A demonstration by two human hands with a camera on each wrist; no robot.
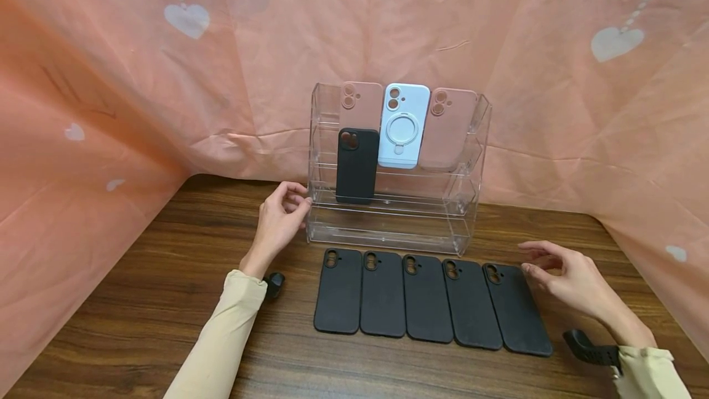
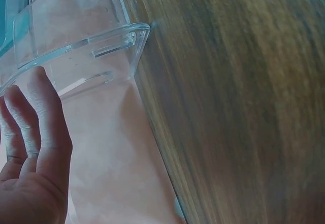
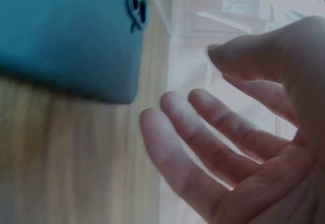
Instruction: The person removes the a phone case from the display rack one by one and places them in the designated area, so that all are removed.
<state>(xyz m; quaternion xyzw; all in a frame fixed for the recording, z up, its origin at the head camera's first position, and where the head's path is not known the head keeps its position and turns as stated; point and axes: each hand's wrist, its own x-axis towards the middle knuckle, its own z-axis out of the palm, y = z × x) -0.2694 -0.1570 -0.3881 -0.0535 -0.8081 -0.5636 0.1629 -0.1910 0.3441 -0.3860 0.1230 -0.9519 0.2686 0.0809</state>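
1. Left grip (image 1: 279, 214) is loosely spread at the left of the clear rack (image 1: 388, 237).
2. Right grip (image 1: 570, 279) is spread just right of the rightmost black case (image 1: 519, 311).
3. Five black cases (image 1: 428, 300) line the worktop (image 1: 166, 282), nearer than the rack.

The left sleeve (image 1: 218, 337), as I see it, is pale cream and close-fitting — the right sleeve (image 1: 649, 374) matches, creased at its edge. A curved black band (image 1: 604, 355) shows beside the right one; a small black piece (image 1: 274, 286) sits by the left.
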